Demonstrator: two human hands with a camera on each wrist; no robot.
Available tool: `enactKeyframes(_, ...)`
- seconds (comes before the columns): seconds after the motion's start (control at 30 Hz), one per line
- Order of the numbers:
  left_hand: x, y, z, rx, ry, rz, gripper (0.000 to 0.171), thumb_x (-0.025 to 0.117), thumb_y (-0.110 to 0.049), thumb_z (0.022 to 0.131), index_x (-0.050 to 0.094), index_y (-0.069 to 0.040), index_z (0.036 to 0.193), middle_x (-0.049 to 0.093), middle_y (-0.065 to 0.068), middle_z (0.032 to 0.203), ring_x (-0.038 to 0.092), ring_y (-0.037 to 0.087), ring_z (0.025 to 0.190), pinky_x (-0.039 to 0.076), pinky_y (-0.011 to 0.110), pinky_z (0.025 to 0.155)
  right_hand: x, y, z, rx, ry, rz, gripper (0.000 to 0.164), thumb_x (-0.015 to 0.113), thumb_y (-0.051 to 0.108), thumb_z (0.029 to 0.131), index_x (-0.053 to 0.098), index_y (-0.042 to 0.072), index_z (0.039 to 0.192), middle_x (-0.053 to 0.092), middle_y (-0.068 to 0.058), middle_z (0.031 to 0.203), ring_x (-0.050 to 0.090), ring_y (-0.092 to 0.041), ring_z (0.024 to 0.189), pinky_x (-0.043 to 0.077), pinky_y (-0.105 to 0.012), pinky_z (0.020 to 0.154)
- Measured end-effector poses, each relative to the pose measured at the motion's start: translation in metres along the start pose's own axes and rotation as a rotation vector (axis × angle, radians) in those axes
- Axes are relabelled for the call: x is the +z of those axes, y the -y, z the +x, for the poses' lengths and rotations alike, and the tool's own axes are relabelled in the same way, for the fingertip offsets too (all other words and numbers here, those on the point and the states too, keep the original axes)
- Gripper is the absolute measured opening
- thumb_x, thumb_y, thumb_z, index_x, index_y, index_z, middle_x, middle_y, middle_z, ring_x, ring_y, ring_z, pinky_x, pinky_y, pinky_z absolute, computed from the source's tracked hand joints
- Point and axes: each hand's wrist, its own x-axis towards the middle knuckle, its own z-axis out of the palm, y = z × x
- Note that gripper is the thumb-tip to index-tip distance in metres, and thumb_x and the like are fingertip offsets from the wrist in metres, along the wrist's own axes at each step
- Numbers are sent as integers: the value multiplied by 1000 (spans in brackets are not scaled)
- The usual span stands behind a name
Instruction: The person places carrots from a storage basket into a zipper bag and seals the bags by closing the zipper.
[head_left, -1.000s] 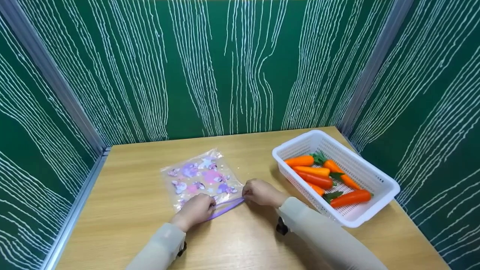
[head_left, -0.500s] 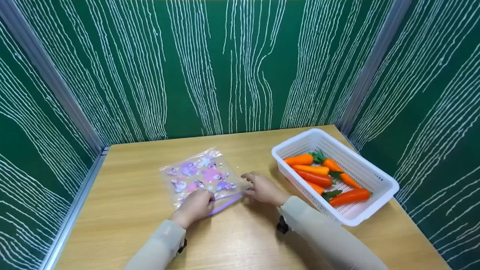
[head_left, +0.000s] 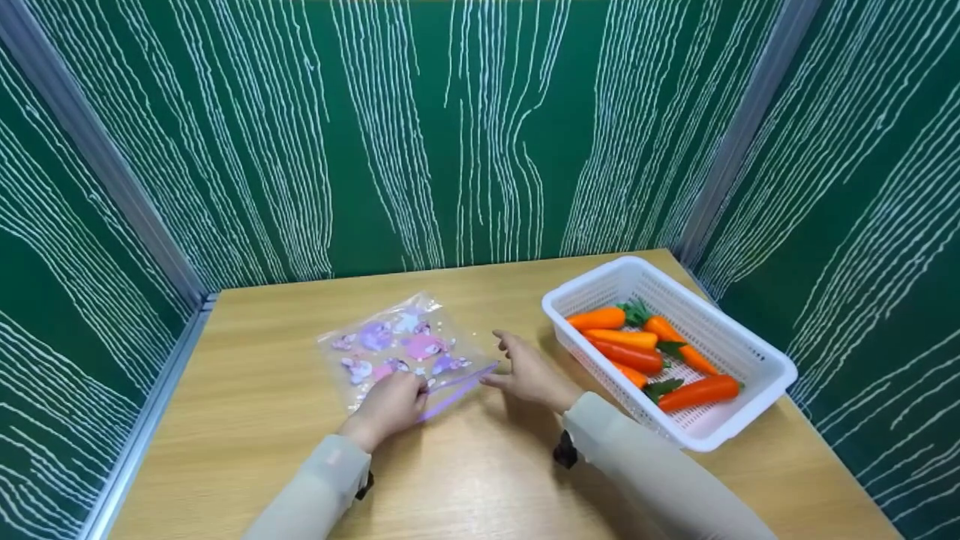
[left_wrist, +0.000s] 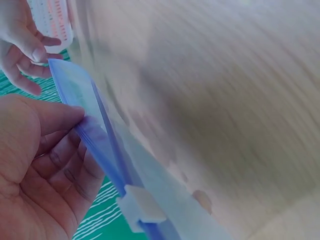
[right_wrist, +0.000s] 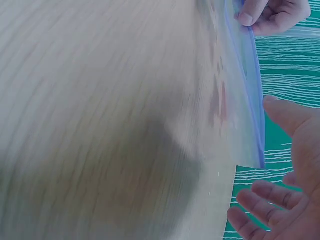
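Observation:
A clear plastic zipper bag (head_left: pixel 405 346) with pink and purple cartoon prints lies on the table, its purple-edged mouth toward me and parted. My left hand (head_left: pixel 391 409) pinches the mouth's edge between thumb and fingers. A white slider (left_wrist: pixel 140 207) sits on the purple zipper strip (left_wrist: pixel 112 170) in the left wrist view. At the mouth's right corner, my right hand (head_left: pixel 531 377) has its fingers spread. In the right wrist view its thumb (right_wrist: pixel 287 114) is right by the purple edge, and the other fingers (right_wrist: pixel 267 205) stand apart from the bag.
To the right, a white plastic basket (head_left: pixel 757 375) holds several orange and red carrots and peppers, among them a red pepper (head_left: pixel 701 393) and an orange carrot (head_left: pixel 598 319). Green panels (head_left: pixel 480 150) with white wavy lines enclose the wooden table (head_left: pixel 247 390) at the back and sides.
My right hand has released the bag's right corner and spread its fingers. The bag's mouth has parted more. My left hand keeps its pinch, nearly in place.

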Motion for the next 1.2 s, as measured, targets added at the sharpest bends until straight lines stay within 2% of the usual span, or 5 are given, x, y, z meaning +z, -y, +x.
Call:
enactKeyframes(0.17,-4,-2,1,-2,-9,-1,33,67,1,93,56,-12,65,53,-2,63,43,13,59,46,36,58,2,2,0,49,-29,123,99,89,32,92,32,-2,166,59,-29,144,61,-45,131,52,-60,111)
enactKeyframes(0.43,-10,-5,9,-2,-27,-8,30,68,0,96,62,-10,68,58,-1,65,47,14,60,50,38,62,4,7,1,135,-96,250,106,92,32,89,29,-4,166,62,-25,135,62,-41,122,54,-55,107)
enactKeyframes(0.63,-14,-8,14,-4,-35,-10,28,70,-2,97,66,-9,71,63,1,68,49,14,61,51,38,64,8,10,2,169,-114,376,94,93,24,88,38,-7,158,62,-28,129,64,-39,116,57,-50,101)
enactKeyframes(0.9,-18,-11,20,-15,-32,-37,24,69,-1,96,69,-8,73,64,1,68,48,11,59,51,33,61,12,14,2,207,-126,487,79,90,20,90,47,-11,149,66,-24,121,66,-31,108,60,-40,92)
enactKeyframes(1.2,-20,-18,23,-23,-37,-55,27,70,-3,98,67,-8,71,63,1,67,48,11,57,50,32,58,22,23,0,244,-66,630,73,86,17,94,46,-11,148,69,-22,115,73,-33,95,65,-48,83)
